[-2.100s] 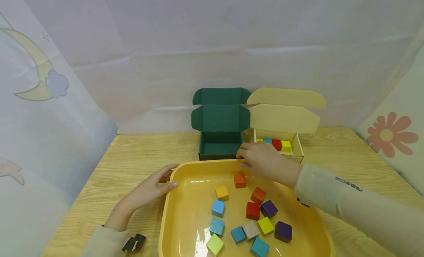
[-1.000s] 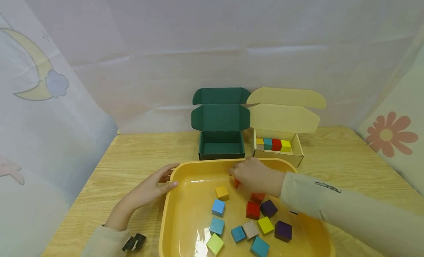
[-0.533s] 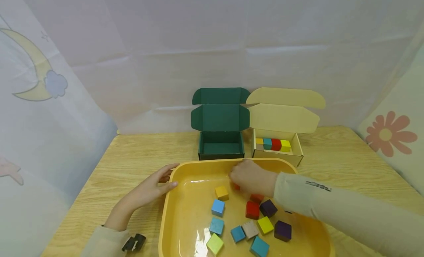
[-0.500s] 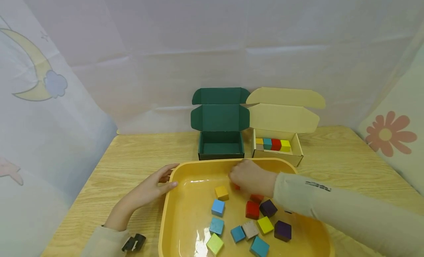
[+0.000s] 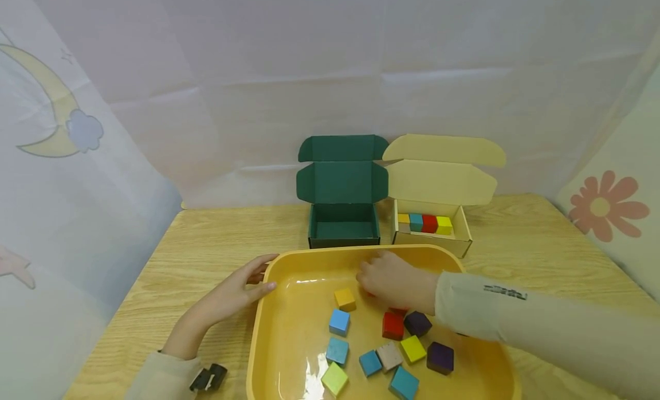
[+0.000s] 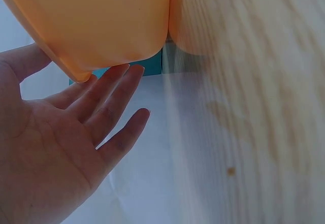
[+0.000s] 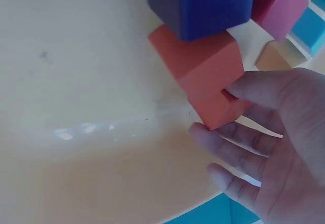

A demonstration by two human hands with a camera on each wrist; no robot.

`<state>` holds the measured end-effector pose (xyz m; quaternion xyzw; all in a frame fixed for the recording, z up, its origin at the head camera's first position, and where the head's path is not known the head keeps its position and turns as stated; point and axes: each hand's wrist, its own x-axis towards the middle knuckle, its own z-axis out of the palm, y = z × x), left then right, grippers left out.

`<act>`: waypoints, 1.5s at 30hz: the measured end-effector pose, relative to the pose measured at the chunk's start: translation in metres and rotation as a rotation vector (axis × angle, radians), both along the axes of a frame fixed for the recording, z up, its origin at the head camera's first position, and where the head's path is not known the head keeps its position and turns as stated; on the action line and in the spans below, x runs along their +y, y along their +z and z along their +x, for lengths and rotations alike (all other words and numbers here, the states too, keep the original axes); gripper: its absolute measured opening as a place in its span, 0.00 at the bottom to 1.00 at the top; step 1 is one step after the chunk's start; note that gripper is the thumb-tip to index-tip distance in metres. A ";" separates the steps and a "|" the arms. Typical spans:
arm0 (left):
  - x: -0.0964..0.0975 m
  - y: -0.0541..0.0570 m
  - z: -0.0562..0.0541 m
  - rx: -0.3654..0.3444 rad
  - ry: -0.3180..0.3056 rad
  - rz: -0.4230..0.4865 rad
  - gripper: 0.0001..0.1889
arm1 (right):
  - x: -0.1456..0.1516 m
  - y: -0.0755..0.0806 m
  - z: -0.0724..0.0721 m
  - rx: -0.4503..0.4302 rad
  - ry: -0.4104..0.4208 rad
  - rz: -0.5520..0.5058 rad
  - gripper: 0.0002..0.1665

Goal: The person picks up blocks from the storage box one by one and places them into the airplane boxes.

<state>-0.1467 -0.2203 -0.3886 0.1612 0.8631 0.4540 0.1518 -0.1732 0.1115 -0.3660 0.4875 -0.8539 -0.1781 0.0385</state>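
My left hand (image 5: 234,291) rests at the left corner of the yellow tray (image 5: 281,354), thumb over the rim. In the left wrist view its fingers (image 6: 104,117) stretch fairly straight along the outer wall. My right hand (image 5: 392,279) is inside the tray near the far wall, and it pinches an orange cube (image 7: 221,109) between thumb and fingers, as the right wrist view shows. Against that cube sits another orange cube (image 7: 203,64), with a dark purple cube (image 7: 213,5) beyond it. From the head, my right hand mostly covers both orange cubes.
Several cubes lie in the tray, among them a red cube (image 5: 393,325), an orange-yellow cube (image 5: 345,300) and a teal cube (image 5: 404,383). Behind stand an open green box (image 5: 342,182) and an open cream box (image 5: 440,182) holding several cubes. A black clip-like object (image 5: 208,378) lies by my left sleeve.
My right hand has come down from the tray's far rim to the orange cube inside, then shifted slightly there. My left hand has stayed at the corner.
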 end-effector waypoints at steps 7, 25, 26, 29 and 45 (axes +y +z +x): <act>0.001 0.000 0.002 0.002 0.011 -0.002 0.33 | 0.010 0.015 0.010 0.058 0.096 0.053 0.16; 0.000 0.000 0.003 0.000 0.003 -0.006 0.33 | 0.043 0.051 -0.003 -0.246 -0.049 -0.184 0.19; 0.000 0.000 0.002 0.004 -0.001 -0.004 0.33 | 0.046 0.054 -0.006 -0.265 -0.065 -0.204 0.19; -0.001 0.000 0.001 0.009 -0.009 0.004 0.33 | 0.055 0.059 -0.018 -0.273 -0.083 -0.258 0.19; 0.000 0.000 0.001 -0.007 -0.036 0.059 0.33 | 0.095 0.064 -0.068 -0.192 -0.189 -0.312 0.20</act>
